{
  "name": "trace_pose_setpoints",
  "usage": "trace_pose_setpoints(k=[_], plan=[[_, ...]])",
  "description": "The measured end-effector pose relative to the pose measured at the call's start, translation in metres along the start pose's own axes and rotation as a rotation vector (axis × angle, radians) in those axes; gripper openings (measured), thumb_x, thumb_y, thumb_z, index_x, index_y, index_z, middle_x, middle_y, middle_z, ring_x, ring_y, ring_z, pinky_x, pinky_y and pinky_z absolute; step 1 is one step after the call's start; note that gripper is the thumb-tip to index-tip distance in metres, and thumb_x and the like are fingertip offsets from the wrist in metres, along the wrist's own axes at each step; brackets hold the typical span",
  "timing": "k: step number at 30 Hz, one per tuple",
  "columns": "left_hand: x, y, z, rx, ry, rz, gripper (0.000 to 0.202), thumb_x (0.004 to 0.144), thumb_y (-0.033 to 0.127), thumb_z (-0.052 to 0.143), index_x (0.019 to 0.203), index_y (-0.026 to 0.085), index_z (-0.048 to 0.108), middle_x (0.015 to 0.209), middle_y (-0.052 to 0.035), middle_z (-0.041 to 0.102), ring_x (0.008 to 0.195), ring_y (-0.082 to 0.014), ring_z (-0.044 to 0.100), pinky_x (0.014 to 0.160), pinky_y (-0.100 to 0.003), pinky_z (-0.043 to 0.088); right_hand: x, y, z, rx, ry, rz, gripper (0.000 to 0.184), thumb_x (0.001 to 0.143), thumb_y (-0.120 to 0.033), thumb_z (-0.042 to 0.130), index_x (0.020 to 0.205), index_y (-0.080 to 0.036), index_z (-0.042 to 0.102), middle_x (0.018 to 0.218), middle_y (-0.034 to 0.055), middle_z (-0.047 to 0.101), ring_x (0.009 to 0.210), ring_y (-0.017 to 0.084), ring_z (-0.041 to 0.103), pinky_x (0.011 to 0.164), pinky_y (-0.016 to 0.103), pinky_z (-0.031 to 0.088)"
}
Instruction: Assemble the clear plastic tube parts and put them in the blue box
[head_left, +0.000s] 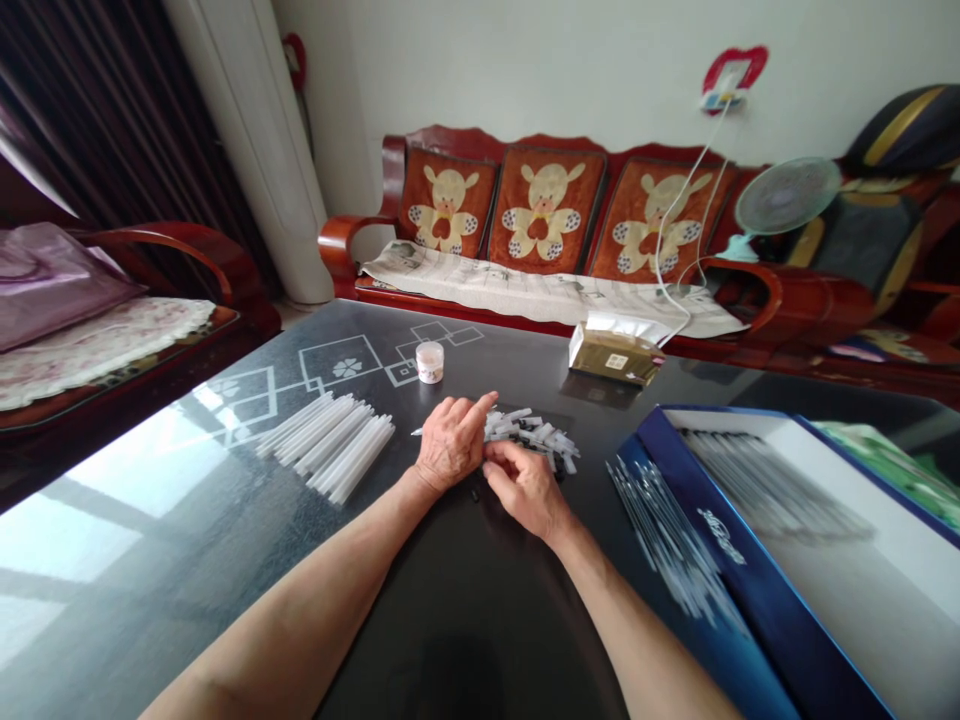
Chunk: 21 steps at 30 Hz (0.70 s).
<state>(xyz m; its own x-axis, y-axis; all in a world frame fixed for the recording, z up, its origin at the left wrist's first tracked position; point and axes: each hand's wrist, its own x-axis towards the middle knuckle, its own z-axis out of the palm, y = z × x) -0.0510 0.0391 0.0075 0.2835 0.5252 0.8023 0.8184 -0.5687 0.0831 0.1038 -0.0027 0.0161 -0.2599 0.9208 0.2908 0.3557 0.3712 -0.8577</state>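
My left hand (453, 440) is closed around a thin pen, its index finger stretched forward. Only a pale pointed tip of the pen (417, 432) sticks out on the hand's left side. Close against it, my right hand (526, 488) has thumb and fingers pinched together; what lies between them is hidden. Just beyond both hands is a pile of small white and black pen caps and plugs (534, 428). A small black piece (475, 495) lies on the table below the hands. White pen barrels (330, 440) are laid in a bundle to the left.
Right of my hands, thin pen refills (667, 535) lie by a blue box (720, 540) holding rows of finished-looking pens (772, 485). A small round tub (430, 362) and a tissue box (615, 352) stand farther back on the dark table (465, 610). A wooden sofa (525, 150) is behind.
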Motion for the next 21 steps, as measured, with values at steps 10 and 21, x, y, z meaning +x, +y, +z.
trace_pose_setpoints(k=[10, 21], plan=[[0.0002, -0.0023, 0.002, -0.101, 0.043, -0.078, 0.023, 0.092, 0.016, 0.039, 0.111, 0.014, 0.053, 0.083, -0.0057, 0.061, 0.075, -0.0178, 0.054, 0.074, -0.032, 0.046, -0.0083, -0.0112, -0.0002, -0.476, -0.248, -0.221, 0.006, 0.073, -0.019, 0.064, 0.079, -0.02, 0.06, 0.072, -0.001, 0.057, 0.062, 0.011, 0.052, 0.062, 0.023, 0.041], [0.0008, 0.0004, 0.0022, -0.128, 0.007, -0.071, 0.016, 0.092, 0.02, 0.044, 0.104, 0.016, 0.055, 0.083, -0.0052, 0.063, 0.076, -0.0182, 0.055, 0.074, -0.032, 0.048, -0.0081, -0.0101, 0.0019, -0.483, -0.232, -0.238, 0.012, 0.073, -0.008, 0.056, 0.074, -0.019, 0.06, 0.072, 0.0001, 0.057, 0.063, 0.012, 0.053, 0.065, 0.025, 0.041]])
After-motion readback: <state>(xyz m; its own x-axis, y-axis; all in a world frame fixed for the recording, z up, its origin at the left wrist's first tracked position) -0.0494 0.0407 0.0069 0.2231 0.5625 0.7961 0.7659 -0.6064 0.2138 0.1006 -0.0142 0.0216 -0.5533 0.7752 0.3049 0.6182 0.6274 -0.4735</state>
